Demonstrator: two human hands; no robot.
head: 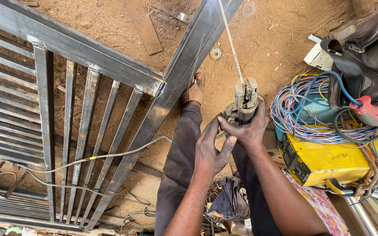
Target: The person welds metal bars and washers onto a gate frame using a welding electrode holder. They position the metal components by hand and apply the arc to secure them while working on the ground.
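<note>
While the barred steel gate frame (110, 74) lies flat on the dirt beside your legs, your right hand (248, 129) clamps the electrode holder (243, 102) upright, and your left hand (211, 148) closes under it, steadying the thin welding rod (232, 43).

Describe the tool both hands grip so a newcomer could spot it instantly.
Start at the yellow welding machine on the right; just left of it, the right hand and left hand meet. Between them sits the grey electrode holder, alone in clamping a thin white rod.

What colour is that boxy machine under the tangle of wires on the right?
The boxy machine is yellow with a dark front panel, seen best in the head view.
</note>
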